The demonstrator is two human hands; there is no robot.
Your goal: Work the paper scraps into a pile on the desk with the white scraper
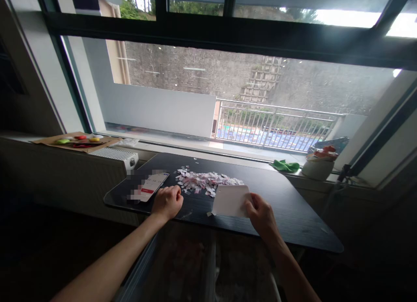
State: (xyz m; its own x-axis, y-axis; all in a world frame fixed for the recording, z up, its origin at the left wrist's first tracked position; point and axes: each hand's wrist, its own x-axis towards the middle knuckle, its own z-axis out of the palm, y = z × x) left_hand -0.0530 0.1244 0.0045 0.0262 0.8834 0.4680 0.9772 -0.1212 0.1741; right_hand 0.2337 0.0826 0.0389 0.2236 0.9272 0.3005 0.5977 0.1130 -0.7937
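Clenched left hand (167, 201), right hand (262, 213) grasping card (230, 201) by surface (288, 219) front edge; we seemingly gather scraps (200, 180); next calls for low sweep.

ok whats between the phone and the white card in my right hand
In the head view, your left hand, curled, and, farther back, the heap of paper scraps lie between the phone and the white card.
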